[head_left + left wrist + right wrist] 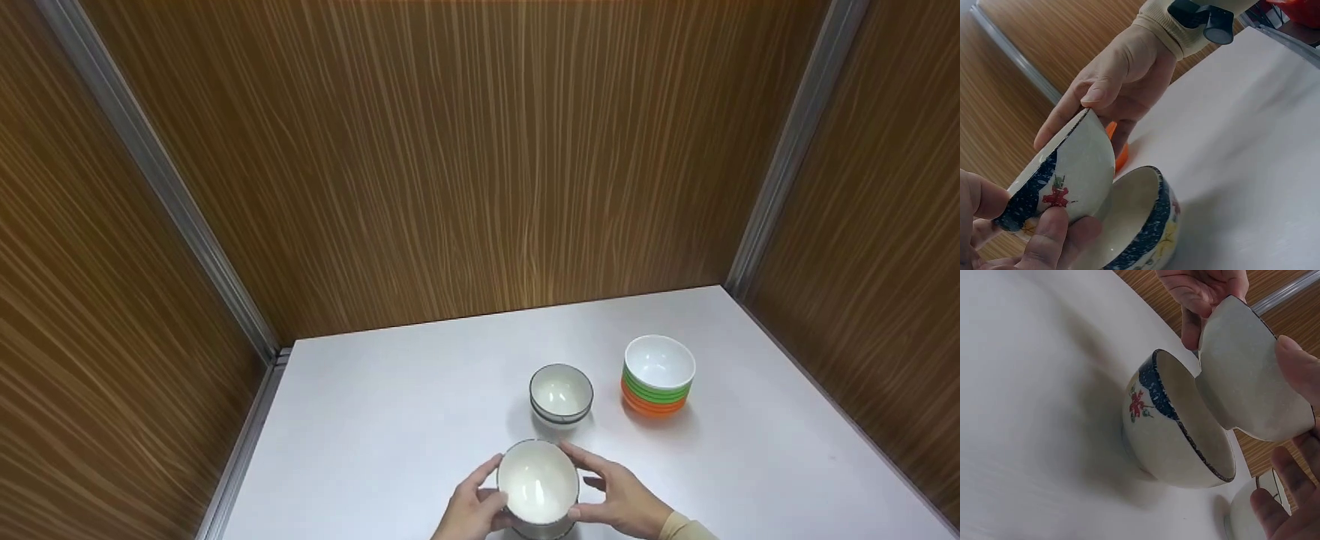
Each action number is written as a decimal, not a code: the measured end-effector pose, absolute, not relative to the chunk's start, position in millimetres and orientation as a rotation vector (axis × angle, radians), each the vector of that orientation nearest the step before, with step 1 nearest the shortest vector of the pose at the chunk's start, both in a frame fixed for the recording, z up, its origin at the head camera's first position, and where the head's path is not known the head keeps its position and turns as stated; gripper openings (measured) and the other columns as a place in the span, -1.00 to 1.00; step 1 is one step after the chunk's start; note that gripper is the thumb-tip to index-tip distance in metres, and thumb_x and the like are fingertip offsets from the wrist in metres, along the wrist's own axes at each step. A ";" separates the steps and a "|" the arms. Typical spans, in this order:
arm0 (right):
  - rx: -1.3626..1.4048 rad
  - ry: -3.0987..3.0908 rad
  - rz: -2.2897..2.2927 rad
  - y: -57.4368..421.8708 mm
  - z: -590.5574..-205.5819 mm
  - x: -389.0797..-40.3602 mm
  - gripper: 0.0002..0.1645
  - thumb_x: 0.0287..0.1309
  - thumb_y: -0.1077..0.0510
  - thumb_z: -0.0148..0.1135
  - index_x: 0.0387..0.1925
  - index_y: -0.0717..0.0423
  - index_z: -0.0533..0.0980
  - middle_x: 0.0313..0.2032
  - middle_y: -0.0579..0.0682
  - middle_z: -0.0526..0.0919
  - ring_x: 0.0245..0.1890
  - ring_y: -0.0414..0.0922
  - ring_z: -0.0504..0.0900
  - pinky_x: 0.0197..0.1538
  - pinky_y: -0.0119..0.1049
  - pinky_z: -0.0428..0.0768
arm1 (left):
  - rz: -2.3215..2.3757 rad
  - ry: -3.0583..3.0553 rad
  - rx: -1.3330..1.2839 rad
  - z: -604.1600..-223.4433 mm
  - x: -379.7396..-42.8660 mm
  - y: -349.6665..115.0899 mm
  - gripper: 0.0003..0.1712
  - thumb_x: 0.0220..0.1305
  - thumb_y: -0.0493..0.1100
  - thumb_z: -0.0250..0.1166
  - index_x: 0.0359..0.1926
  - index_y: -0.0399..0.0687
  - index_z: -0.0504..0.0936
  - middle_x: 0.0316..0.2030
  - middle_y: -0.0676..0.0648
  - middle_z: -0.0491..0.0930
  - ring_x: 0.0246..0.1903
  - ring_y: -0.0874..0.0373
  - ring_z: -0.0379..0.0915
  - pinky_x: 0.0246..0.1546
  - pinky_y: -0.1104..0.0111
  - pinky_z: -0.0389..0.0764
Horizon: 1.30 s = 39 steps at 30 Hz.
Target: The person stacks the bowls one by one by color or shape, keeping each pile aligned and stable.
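Note:
Both hands hold a cream ceramic bowl (537,481) with a dark rim; in the left wrist view it shows a speckled blue band and a red flower. My left hand (472,507) grips its left side, thumb near the rim and fingers under the wall. Opposite, my right hand (621,496) holds the right side between thumb and fingers. Directly beneath is a second bowl (1168,444) of the same pattern, upright on the table. The held bowl's foot overlaps the lower bowl's opening in the right wrist view.
Just behind the hands stands a short stack of similar cream bowls (561,397). Farther right is a taller stack of white, green and orange bowls (658,375). Wood-grain panels (480,165) enclose the white table (375,420) at the back and sides.

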State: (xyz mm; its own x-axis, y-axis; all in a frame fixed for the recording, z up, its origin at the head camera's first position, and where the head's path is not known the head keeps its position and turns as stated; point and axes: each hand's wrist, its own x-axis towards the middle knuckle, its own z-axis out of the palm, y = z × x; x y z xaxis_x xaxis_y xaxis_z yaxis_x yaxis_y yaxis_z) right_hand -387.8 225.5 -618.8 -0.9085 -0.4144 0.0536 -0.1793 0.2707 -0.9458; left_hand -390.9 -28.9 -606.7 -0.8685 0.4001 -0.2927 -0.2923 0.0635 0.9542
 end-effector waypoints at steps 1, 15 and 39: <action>-0.555 2.330 -1.690 226.1 -620.8 -387.5 -0.04 -0.07 0.09 0.38 0.34 0.05 0.11 0.26 -0.02 0.28 0.24 0.04 0.23 0.16 0.06 0.33 | 1.849 1.854 0.103 -608.3 -390.4 -28.4 -0.20 0.09 -0.32 -0.01 0.37 -0.26 -0.06 -0.30 -0.15 0.59 -0.28 -0.02 0.60 -0.27 0.28 0.63; -0.572 2.295 -1.754 227.8 -636.3 -386.7 -0.15 -0.01 0.13 0.34 0.31 0.05 0.18 0.26 -0.01 0.29 0.21 -0.17 0.29 0.14 -0.16 0.41 | 1.497 2.254 0.396 -624.3 -388.5 -26.9 0.34 -0.37 0.17 0.53 0.36 -0.14 -0.06 -0.29 0.05 0.50 -0.32 0.22 0.55 -0.22 0.24 0.59; -0.580 2.274 -1.650 231.4 -654.5 -388.5 -0.07 0.00 0.06 0.33 0.35 0.15 0.09 0.32 0.11 0.15 0.23 0.16 0.21 0.07 -0.04 0.45 | 1.280 2.530 0.403 -645.3 -387.0 -21.4 0.29 -0.51 0.49 0.39 0.29 0.06 0.14 -0.08 0.18 0.16 0.03 0.15 0.23 -0.01 0.05 0.42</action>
